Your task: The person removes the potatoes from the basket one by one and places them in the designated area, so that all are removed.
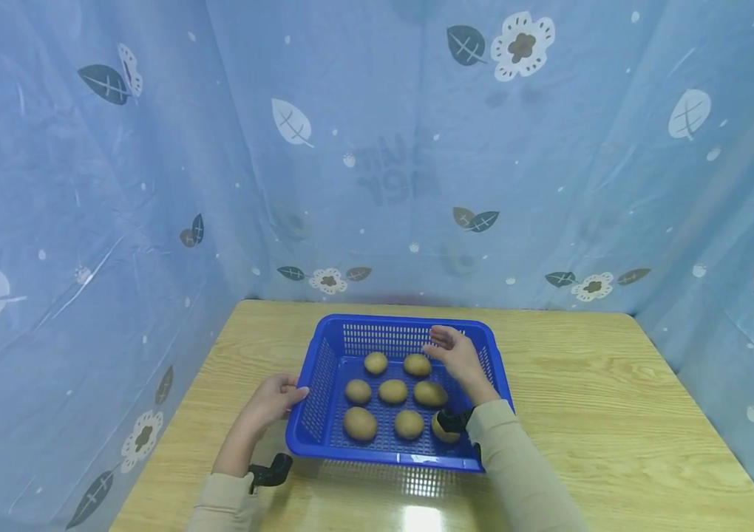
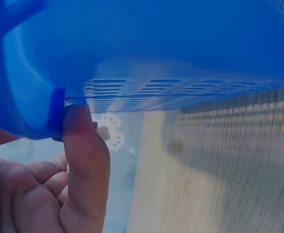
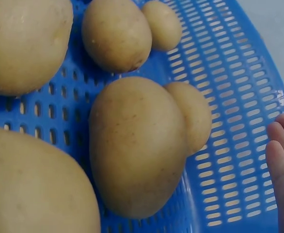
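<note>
A blue plastic basket (image 1: 364,453) with slotted walls stands on the table, several brown potatoes (image 1: 393,391) spread in rough rows on its floor. My left hand (image 1: 272,401) grips the basket's left rim, thumb on top; the left wrist view shows a finger (image 2: 86,160) against the rim's underside. Over the far right part of the basket hovers my right hand (image 1: 455,356), fingers loosely extended and holding nothing. Nearest to it is a potato (image 1: 417,365) in the back row. My right wrist partly hides the front right potato (image 1: 445,428).
The wooden table (image 1: 590,414) extends on both sides of the basket. Blue patterned curtains (image 1: 390,148) enclose it at the back and sides. Black wrist mounts (image 1: 270,471) sit on both arms, the right one overlapping the basket in the head view.
</note>
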`<state>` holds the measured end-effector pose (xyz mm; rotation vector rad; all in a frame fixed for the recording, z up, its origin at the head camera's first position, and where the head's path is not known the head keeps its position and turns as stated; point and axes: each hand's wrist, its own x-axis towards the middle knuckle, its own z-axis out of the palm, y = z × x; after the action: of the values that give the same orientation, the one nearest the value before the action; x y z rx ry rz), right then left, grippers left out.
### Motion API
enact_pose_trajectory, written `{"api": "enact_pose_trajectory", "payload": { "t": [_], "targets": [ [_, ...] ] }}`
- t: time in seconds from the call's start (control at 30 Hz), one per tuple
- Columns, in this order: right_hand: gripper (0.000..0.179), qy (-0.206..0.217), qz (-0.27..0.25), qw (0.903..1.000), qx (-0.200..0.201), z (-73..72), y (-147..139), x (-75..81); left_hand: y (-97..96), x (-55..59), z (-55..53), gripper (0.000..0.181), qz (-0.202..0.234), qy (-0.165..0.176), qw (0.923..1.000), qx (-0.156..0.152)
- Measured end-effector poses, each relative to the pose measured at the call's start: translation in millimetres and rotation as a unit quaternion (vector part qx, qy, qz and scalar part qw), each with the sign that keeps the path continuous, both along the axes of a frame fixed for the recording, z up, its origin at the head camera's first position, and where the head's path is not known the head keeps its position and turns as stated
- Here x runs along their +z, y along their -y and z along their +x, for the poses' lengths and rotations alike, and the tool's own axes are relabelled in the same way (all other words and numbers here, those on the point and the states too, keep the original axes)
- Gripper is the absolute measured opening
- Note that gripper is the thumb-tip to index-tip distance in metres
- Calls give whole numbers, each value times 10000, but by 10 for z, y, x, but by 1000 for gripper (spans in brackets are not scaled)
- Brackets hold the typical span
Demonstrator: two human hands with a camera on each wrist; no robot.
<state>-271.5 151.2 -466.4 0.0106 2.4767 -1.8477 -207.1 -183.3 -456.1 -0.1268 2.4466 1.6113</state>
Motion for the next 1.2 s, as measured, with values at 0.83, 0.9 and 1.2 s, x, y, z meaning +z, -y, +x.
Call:
{"api": "enact_pose_trajectory", "payload": {
  "t": [0.83,0.9,1.2],
  "targets": [
    [47,15,719,9973,113,-34,35,-140,17,-6,-9,21,-48,-43,9999,-106],
    [48,-6,818,9966,111,-43,37,-164,20,-4,-5,21,19,-95,9998,-150],
    [45,106,967,9952,129,-84,23,-248,17,-6,-13,21,31,-94,9999,-107]
  ]
}}
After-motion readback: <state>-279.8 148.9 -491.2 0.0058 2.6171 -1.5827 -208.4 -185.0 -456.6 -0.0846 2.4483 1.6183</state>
